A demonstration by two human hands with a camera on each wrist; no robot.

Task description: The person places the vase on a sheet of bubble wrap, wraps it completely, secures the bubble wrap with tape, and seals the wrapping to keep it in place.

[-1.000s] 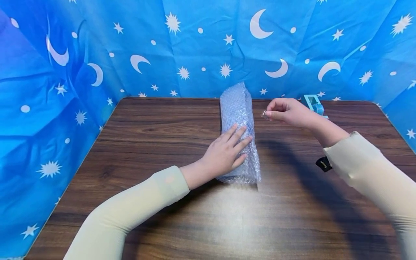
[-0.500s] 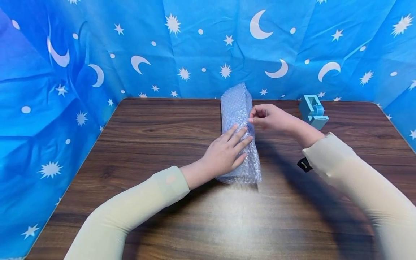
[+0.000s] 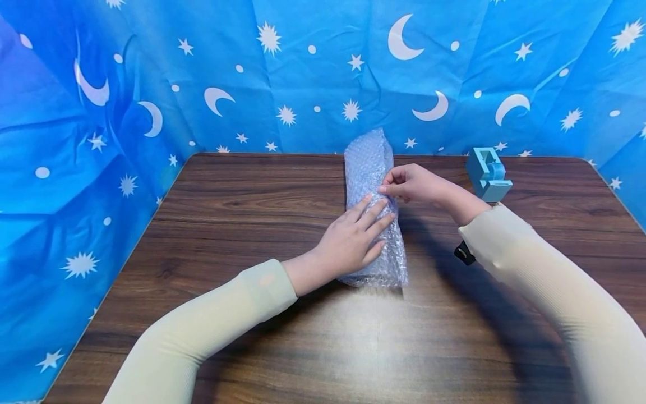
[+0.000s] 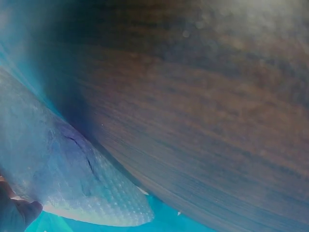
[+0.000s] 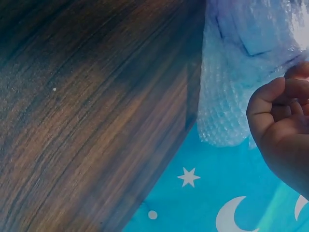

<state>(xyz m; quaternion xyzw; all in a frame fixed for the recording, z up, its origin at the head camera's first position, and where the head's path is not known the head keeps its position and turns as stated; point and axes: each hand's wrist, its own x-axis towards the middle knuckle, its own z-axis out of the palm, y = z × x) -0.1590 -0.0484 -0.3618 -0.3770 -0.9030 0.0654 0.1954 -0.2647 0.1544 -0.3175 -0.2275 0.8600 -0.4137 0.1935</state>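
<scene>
A long bundle of bubble wrap [image 3: 364,158] lies on the wooden table, its far end towards the curtain. My left hand [image 3: 347,240] rests flat on the middle of it, fingers spread and straight. From the right, my right hand [image 3: 415,184] pinches a small piece of clear tape between thumb and forefinger, fingertips right at the wrap's right side; the tape itself is hidden by the fingers now. In the right wrist view the curled fingers of the right hand [image 5: 282,121] overlap the bubbled plastic [image 5: 224,113].
A light blue tape dispenser [image 3: 488,175] stands at the back right of the table [image 3: 242,224], beyond the right wrist. Behind the table's far edge hangs a blue curtain [image 3: 303,67] with white moons and stars.
My right hand has come left from beside the dispenser to the wrap, bringing the piece of clear tape. The dispenser is now fully in sight. The left hand has stayed in place.
</scene>
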